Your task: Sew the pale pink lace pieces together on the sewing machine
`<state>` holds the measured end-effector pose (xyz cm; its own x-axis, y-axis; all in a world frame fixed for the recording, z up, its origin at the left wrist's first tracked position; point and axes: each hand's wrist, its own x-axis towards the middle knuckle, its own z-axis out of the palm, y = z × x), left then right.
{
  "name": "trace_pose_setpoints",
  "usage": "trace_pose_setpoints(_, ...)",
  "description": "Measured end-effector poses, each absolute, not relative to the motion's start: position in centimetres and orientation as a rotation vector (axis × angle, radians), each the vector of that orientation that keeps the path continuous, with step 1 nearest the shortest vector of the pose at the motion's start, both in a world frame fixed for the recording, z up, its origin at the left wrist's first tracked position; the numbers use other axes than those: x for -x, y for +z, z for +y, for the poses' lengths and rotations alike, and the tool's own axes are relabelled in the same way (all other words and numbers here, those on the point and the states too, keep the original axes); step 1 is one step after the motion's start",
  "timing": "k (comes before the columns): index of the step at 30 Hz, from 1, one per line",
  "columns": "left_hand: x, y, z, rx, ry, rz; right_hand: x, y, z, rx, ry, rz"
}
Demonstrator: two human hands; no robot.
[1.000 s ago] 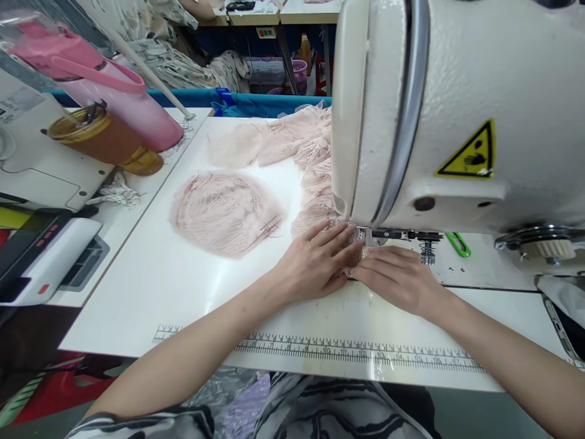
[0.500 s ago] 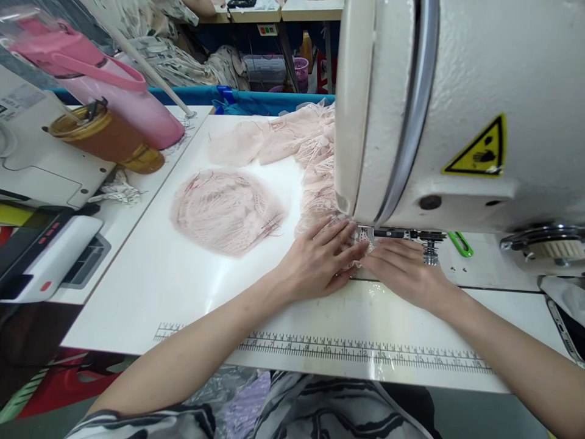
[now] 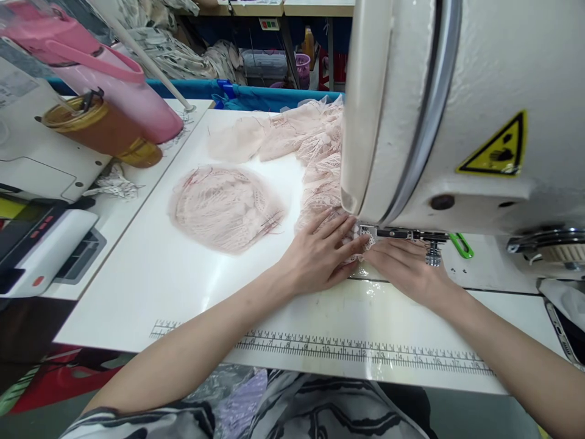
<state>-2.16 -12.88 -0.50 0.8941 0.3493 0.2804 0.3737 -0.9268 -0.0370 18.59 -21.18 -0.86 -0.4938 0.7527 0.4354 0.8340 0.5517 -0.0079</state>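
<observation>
My left hand (image 3: 319, 251) lies flat with its fingers spread on pale pink lace fabric (image 3: 322, 177), just left of the needle area of a white sewing machine (image 3: 411, 122). On the right side of the needle area, my right hand (image 3: 409, 268) rests with fingers stretched out and close together. Its fingertips touch the lace edge near my left fingers, and some of its fingers are partly hidden behind the machine's metal parts. The lace runs in a gathered strip from under my left hand back behind the machine head. A rounded lace piece (image 3: 226, 210) lies apart to the left.
A pink bottle (image 3: 119, 100) and a brown cup (image 3: 107, 134) stand at the left beside a thin pole. A green thread snipper (image 3: 461, 245) lies right of the needle. A printed ruler (image 3: 329, 350) runs along the front edge. A phone (image 3: 564, 329) lies far right.
The view has shifted slightly, so the machine head appears a little further right. Both hands stay at the lace by the needle area, with only slight movement.
</observation>
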Motion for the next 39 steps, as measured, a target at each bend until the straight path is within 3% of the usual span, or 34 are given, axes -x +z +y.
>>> trace_pose_setpoints(13, 3.3, -0.7, -11.7, 2.972, -0.643, -0.209, -17.4, -1.3, -21.1, 1.189, -0.341, -2.367)
trace_pose_setpoints(39, 2.9, -1.1, -12.5, 2.913, -0.497, -0.489, -17.9, -1.8, -20.8, 1.323, -0.325, -2.384)
